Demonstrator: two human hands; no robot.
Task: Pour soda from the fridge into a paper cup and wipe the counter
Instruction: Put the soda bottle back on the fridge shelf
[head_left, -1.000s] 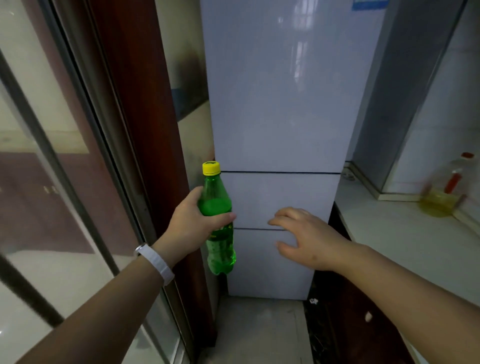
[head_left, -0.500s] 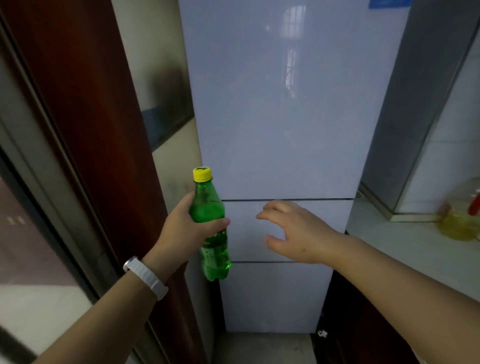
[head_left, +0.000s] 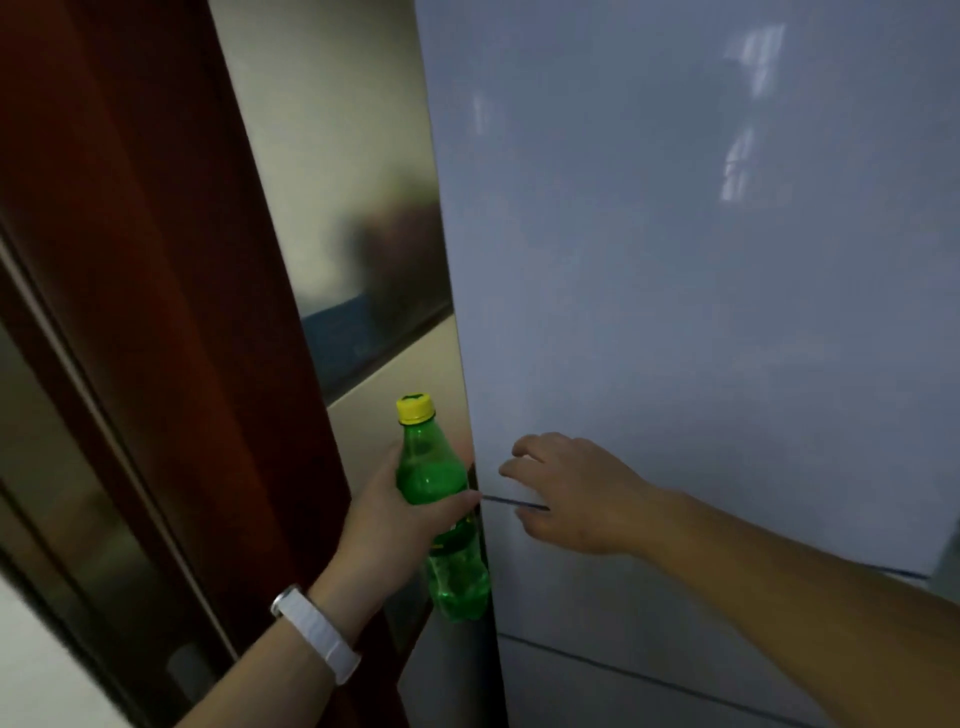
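Pale fridge (head_left: 701, 312) beside dark-red door frame (head_left: 156, 260)

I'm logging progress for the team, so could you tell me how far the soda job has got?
Done: the green soda bottle is out, gripped upright in the left hand, and the fridge doors look closed. In hand: the right hand reaches with loose fingers to the seam between the doors. Left: the yellow cap is on, nothing is poured, and no cup or counter is in view.
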